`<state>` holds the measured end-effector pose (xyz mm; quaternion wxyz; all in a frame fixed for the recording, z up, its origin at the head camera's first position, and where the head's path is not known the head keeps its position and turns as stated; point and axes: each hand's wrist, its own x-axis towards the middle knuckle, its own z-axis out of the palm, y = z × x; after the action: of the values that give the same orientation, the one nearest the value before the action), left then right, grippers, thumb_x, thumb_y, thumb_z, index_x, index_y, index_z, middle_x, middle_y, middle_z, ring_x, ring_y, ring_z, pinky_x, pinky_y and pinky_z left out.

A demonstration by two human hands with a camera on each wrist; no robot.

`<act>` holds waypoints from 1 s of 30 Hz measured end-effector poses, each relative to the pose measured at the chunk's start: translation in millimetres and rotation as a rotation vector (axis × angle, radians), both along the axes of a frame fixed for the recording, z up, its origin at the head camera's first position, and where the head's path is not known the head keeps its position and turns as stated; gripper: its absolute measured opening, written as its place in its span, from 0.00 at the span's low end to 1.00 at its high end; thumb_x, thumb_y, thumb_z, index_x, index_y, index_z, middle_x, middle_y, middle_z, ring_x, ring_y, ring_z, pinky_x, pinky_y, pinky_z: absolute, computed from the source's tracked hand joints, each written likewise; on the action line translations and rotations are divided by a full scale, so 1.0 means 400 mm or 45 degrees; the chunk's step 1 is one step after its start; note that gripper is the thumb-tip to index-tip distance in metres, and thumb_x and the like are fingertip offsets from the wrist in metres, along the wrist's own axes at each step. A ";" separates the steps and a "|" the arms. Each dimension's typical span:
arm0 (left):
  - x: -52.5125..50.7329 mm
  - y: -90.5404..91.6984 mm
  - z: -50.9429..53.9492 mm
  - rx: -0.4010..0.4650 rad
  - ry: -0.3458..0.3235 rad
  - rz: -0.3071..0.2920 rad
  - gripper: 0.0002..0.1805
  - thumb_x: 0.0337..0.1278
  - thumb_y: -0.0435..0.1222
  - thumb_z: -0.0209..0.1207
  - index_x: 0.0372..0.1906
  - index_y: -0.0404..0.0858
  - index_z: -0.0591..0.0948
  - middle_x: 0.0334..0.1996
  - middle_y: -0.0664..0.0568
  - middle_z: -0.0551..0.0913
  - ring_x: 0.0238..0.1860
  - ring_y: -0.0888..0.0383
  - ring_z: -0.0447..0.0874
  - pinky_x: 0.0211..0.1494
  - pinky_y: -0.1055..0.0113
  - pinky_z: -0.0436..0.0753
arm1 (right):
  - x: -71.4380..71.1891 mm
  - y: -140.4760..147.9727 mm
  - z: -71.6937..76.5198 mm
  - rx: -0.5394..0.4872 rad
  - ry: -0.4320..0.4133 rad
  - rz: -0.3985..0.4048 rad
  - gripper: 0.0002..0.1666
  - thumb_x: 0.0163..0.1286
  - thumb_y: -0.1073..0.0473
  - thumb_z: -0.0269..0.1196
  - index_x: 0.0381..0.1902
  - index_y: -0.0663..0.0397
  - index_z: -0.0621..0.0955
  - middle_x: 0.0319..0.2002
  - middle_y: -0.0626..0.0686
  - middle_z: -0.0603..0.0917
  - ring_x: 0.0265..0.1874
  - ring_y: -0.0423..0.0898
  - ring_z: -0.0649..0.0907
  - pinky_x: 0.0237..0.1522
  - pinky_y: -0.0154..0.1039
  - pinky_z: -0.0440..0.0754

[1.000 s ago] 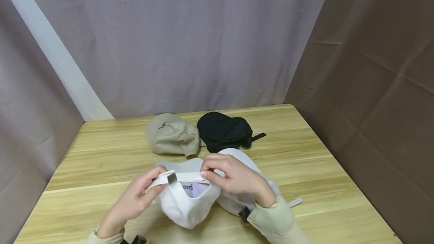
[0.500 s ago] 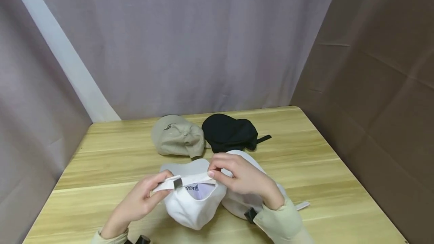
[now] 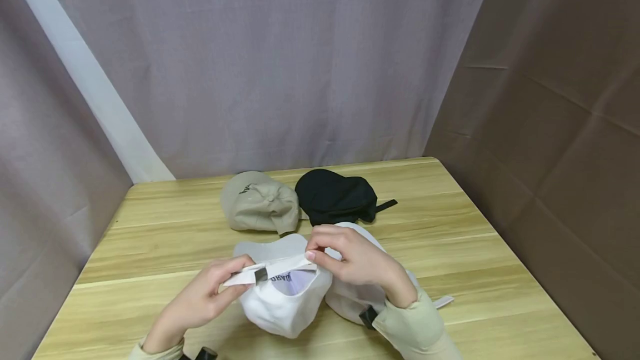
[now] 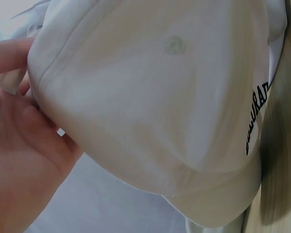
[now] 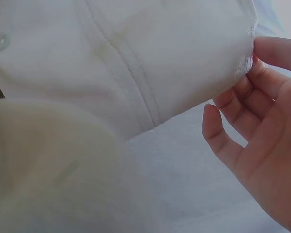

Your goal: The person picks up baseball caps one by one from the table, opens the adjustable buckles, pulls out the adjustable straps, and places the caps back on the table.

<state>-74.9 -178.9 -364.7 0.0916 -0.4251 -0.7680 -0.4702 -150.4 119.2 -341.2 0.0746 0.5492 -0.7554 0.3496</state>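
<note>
A white baseball cap [image 3: 285, 313] is held up in front of me, its back strap toward me and dark lettering showing through the rear opening. My left hand [image 3: 202, 296] pinches the loose end of the white strap [image 3: 287, 264], beside its dark metal buckle [image 3: 261, 275]. With thumb and fingertips, my right hand [image 3: 355, 257] grips the strap's other end at the cap's rim. In the left wrist view the cap's crown [image 4: 136, 97] hides part of that hand's fingertips. The right wrist view shows the thumb and index finger on the cap's edge [image 5: 242, 63].
A second white cap [image 3: 350, 299] lies under my right forearm, its strap end [image 3: 443, 301] sticking out to the right. Farther back on the wooden table [image 3: 165, 226], a beige cap [image 3: 262, 204] and a black cap [image 3: 337, 198] lie side by side.
The left hand has lowered slightly, and the strap with its buckle now slants more, showing less of the buckle's face. The right hand keeps its grip. The whole view has shifted slightly.
</note>
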 end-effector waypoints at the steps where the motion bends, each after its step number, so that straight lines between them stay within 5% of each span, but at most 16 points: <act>1: 0.001 -0.001 0.000 -0.001 -0.010 0.018 0.19 0.59 0.19 0.58 0.43 0.46 0.78 0.32 0.59 0.79 0.33 0.65 0.75 0.39 0.71 0.78 | 0.000 0.000 0.000 -0.001 0.005 -0.001 0.08 0.76 0.59 0.59 0.35 0.45 0.81 0.35 0.38 0.77 0.33 0.32 0.75 0.38 0.26 0.74; 8: 0.003 0.002 -0.003 0.013 -0.014 0.149 0.19 0.60 0.19 0.59 0.43 0.47 0.78 0.33 0.60 0.78 0.34 0.64 0.76 0.38 0.70 0.76 | -0.001 0.002 0.000 -0.010 0.027 -0.017 0.08 0.76 0.59 0.59 0.35 0.44 0.81 0.35 0.39 0.78 0.33 0.32 0.75 0.37 0.26 0.74; 14: 0.001 0.009 0.001 -0.004 0.003 0.125 0.18 0.59 0.20 0.60 0.43 0.47 0.78 0.34 0.60 0.80 0.33 0.64 0.77 0.38 0.70 0.78 | -0.002 0.005 0.001 -0.037 0.052 -0.050 0.07 0.74 0.60 0.61 0.34 0.45 0.81 0.35 0.38 0.78 0.34 0.33 0.75 0.36 0.33 0.77; 20: 0.005 0.008 0.005 -0.040 0.002 0.069 0.17 0.60 0.21 0.60 0.42 0.47 0.78 0.31 0.62 0.78 0.32 0.66 0.75 0.37 0.70 0.78 | -0.006 0.008 -0.005 -0.028 0.062 -0.033 0.07 0.74 0.60 0.61 0.34 0.44 0.80 0.34 0.39 0.78 0.34 0.33 0.75 0.38 0.27 0.74; 27: 0.006 0.011 0.004 -0.045 -0.046 0.171 0.18 0.61 0.22 0.60 0.44 0.50 0.78 0.35 0.64 0.80 0.34 0.64 0.77 0.39 0.69 0.78 | -0.007 0.012 -0.006 -0.010 0.039 -0.033 0.06 0.74 0.60 0.60 0.35 0.44 0.81 0.34 0.38 0.77 0.33 0.32 0.74 0.36 0.29 0.74; 30: 0.004 0.015 -0.002 -0.076 -0.049 0.142 0.17 0.62 0.23 0.60 0.43 0.51 0.78 0.33 0.64 0.78 0.34 0.65 0.76 0.38 0.69 0.77 | -0.011 0.013 -0.006 -0.011 0.006 -0.049 0.06 0.74 0.60 0.61 0.34 0.46 0.81 0.34 0.38 0.77 0.33 0.33 0.75 0.37 0.28 0.74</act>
<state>-73.3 -172.8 -365.3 0.0902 -0.3750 -0.8057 -0.4494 -154.8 124.2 -343.7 0.0854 0.5352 -0.7641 0.3500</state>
